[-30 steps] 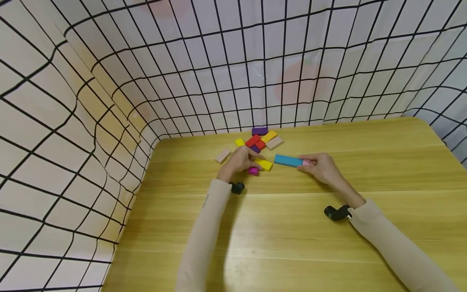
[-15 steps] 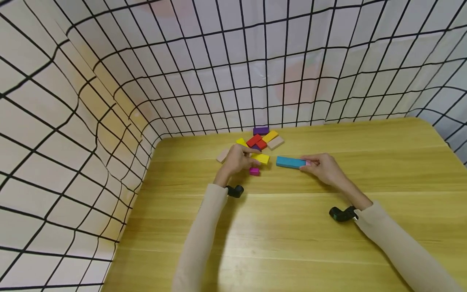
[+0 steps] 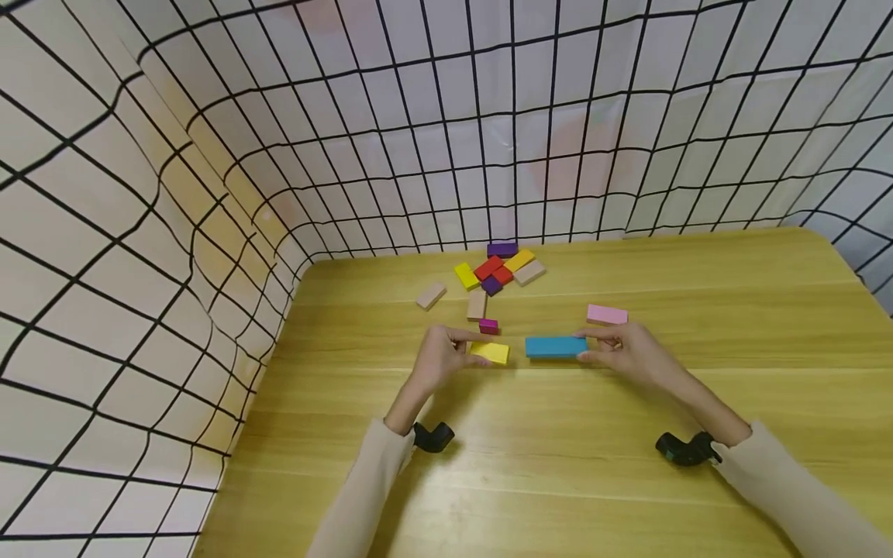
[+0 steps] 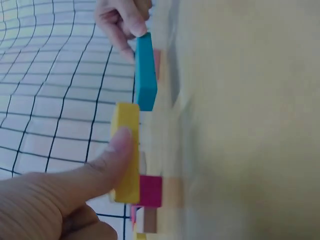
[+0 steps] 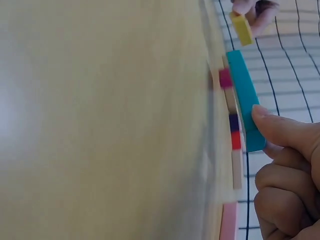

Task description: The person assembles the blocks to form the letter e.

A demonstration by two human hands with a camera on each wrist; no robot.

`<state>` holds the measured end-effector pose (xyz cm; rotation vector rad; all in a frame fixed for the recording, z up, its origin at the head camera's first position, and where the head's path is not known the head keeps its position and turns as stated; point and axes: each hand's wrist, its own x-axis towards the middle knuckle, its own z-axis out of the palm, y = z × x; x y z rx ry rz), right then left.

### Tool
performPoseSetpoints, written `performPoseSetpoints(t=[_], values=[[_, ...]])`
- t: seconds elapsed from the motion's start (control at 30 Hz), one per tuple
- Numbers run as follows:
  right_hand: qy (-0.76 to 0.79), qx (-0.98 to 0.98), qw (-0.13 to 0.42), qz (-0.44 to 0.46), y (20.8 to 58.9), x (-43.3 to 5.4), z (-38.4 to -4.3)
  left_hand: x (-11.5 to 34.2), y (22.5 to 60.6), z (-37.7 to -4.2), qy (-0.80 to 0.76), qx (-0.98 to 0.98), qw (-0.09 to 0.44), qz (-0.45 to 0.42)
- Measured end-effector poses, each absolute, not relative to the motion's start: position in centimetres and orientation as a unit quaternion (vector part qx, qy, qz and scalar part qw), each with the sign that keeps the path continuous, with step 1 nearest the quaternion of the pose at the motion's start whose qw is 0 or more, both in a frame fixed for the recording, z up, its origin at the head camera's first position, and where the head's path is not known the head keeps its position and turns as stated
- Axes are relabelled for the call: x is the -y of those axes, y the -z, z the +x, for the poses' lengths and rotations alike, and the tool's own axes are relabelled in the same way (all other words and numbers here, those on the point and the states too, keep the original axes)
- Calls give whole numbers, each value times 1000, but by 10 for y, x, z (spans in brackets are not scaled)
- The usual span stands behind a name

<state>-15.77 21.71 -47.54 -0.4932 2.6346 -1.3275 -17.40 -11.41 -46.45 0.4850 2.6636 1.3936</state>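
My left hand (image 3: 441,358) pinches a yellow block (image 3: 491,353) between thumb and fingers; in the left wrist view the thumb lies across the block's (image 4: 127,155) face. On the other side, my right hand (image 3: 631,353) pinches the right end of a longer blue block (image 3: 554,347). The two blocks point at each other with a small gap between them. A magenta block (image 3: 488,326) lies just beyond the yellow one. Past the right hand's fingers a pink block (image 3: 607,315) rests on the table.
Farther back on the wooden table (image 3: 530,480) lies a cluster: red (image 3: 488,268), yellow (image 3: 467,276), orange (image 3: 519,260) and purple (image 3: 502,250) blocks. Plain wooden blocks (image 3: 431,295) lie around it. A black-grid white curtain (image 3: 446,132) borders the back and left.
Both hands have come nearer to me, carrying the yellow block and the blue block away from the cluster. The pink block, earlier mostly hidden by the blue block and right fingers, is now in full view.
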Motion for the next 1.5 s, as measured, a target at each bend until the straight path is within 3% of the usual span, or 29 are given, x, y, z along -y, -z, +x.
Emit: performPoseSetpoints(t=[0.23, 0.4, 1.5], values=[[458, -862, 100, -193, 483, -209, -133, 115, 479, -138, -453, -883, 64, 107], [462, -859, 109, -190, 493, -200, -129, 111, 488, -129, -443, -891, 45, 92], [466, -867, 107, -139, 495, -197, -148, 94, 499, -153, -457, -886, 25, 80]])
